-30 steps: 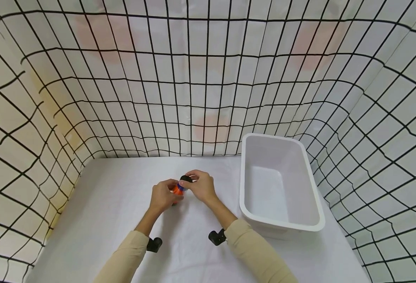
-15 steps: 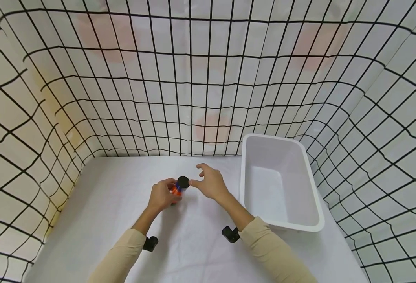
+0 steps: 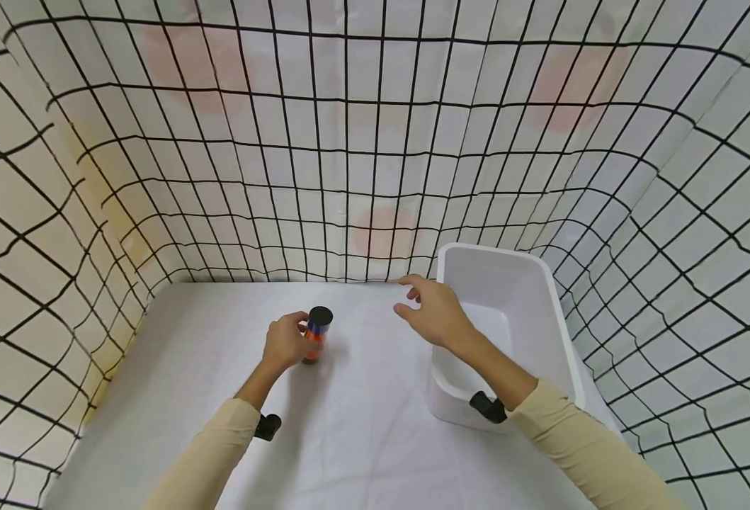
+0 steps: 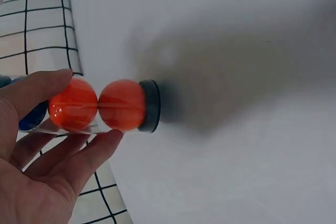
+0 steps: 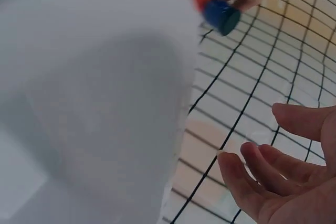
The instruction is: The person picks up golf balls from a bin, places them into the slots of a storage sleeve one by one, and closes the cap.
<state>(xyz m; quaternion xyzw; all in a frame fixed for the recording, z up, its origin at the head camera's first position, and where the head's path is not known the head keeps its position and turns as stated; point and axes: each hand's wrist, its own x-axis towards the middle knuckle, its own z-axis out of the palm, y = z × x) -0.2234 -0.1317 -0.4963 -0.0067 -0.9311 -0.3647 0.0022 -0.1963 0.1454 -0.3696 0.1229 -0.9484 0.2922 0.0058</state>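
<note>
My left hand (image 3: 283, 342) grips a clear tube (image 3: 318, 327) of balls, with a black cap (image 3: 321, 316) at its top. In the left wrist view, two orange balls (image 4: 73, 106) sit near the lower black cap (image 4: 151, 106), and a blue ball (image 4: 32, 118) lies further up, partly behind the thumb. The tube stands nearly upright, leaning slightly; whether its base touches the table I cannot tell. My right hand (image 3: 437, 312) holds nothing. Its fingers are loosely bent and spread, over the left side of a white bin (image 3: 556, 312).
The bin stands on the right of the white-covered table (image 3: 375, 439). A black wire grid (image 3: 375, 152) encloses the back and both sides. Small black devices (image 3: 488, 407) are worn at both wrists.
My right hand has let go of the tube's capped end and moved right, to the bin. My left hand has shifted slightly left and brought the tube more upright.
</note>
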